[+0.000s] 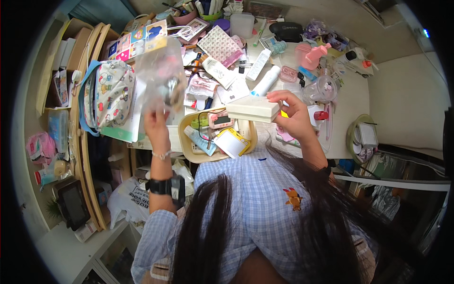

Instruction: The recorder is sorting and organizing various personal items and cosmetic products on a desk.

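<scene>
My left hand (pixel 156 122) grips the lower edge of a clear plastic bag (pixel 159 67), raised at the left of the desk. Small items show blurred inside it. In my right hand (pixel 292 115) is a small white lidded box (pixel 252 108), pinched at its right end. The box is level and looks closed. Below it, a cream plastic basket (pixel 184 149) stands at the desk's near edge. It holds a light blue tube (pixel 204 142), a pink handheld device (pixel 220 120), a yellow-and-white card pack (pixel 232 142) and a dark cord. The box hides part of the basket.
A printed fabric bag (pixel 113 94) and wooden shelves (pixel 81 142) stand at the left. Tubes, a white spray can (pixel 267 80), a patterned booklet (pixel 220 46) and a clear cup (pixel 322 88) crowd the desk. A green oval basket (pixel 361 138) sits at the right edge.
</scene>
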`<action>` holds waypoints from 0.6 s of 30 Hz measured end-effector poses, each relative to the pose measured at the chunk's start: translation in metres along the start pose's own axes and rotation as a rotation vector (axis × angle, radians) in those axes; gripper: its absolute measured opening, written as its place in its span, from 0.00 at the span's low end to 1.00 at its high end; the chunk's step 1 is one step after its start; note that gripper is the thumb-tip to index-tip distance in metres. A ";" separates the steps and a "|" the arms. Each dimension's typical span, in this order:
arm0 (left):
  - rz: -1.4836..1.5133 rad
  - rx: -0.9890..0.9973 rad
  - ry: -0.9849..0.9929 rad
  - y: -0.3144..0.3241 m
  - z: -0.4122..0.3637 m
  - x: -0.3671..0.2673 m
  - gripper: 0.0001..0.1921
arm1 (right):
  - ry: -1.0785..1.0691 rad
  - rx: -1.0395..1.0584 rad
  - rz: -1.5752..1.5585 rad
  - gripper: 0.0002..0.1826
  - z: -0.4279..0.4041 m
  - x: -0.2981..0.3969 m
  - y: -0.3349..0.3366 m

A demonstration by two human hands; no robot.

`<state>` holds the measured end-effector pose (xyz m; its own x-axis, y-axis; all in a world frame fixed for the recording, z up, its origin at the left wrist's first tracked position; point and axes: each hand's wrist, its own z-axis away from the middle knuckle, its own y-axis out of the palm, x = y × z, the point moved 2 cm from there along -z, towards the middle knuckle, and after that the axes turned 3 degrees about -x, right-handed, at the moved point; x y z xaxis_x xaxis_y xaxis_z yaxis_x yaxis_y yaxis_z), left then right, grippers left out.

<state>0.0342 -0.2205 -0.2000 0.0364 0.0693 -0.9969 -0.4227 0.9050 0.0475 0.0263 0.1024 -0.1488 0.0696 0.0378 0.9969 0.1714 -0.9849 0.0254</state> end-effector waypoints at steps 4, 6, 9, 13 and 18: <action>0.022 0.017 -0.012 0.043 -0.002 -0.003 0.27 | -0.423 -0.187 0.365 0.18 0.005 0.022 0.017; 0.256 0.577 -0.281 0.071 0.031 -0.006 0.44 | -0.480 -0.179 0.372 0.18 0.008 0.028 0.032; 0.632 0.829 -0.416 0.107 0.062 -0.042 0.49 | -0.438 -0.130 0.254 0.18 0.013 0.028 0.058; 0.787 0.743 -0.422 0.107 0.056 -0.044 0.47 | -0.551 0.077 0.620 0.21 0.014 0.042 0.057; 0.589 0.773 -0.481 0.097 0.062 -0.039 0.37 | -0.414 0.323 0.661 0.45 -0.005 0.057 0.063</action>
<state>0.0477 -0.1091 -0.1523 0.4369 0.5846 -0.6836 0.1884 0.6836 0.7051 0.0357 0.0414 -0.0903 0.5980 -0.4082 0.6898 0.2370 -0.7320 -0.6387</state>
